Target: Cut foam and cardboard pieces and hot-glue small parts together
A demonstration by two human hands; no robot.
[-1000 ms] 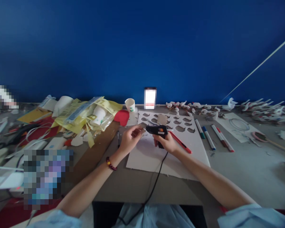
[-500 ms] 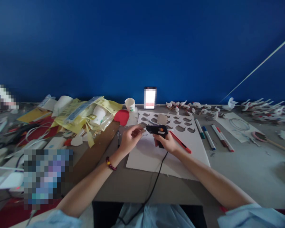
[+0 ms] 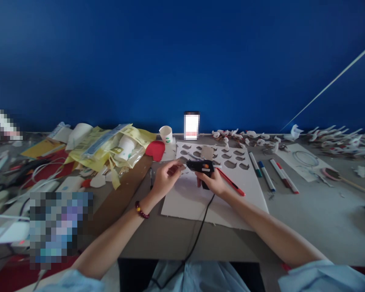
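Note:
My right hand point(image 3: 212, 181) is wrapped round the handle of a black glue gun point(image 3: 200, 165), whose nozzle points left and whose cord point(image 3: 200, 233) runs down to my lap. Just left of the nozzle, my left hand point(image 3: 168, 175) is closed in a pinch. What sits between its fingertips is too small to make out. Both hands are above a white foam board point(image 3: 188, 206) with several bird-shaped cutouts in its far part. A red cutter point(image 3: 230, 181) rests on the board beside my right hand.
Right of the board lie several markers point(image 3: 267, 175). Small white paper birds point(image 3: 249, 134) line the back. A paper cup point(image 3: 166, 134) and a phone point(image 3: 191, 126) stand by the blue wall. Yellow plastic packaging point(image 3: 93, 147) and a red heart point(image 3: 155, 151) are at left.
Almost nothing differs. The whole view has shifted very slightly, while both hands and the glue gun keep the same pose.

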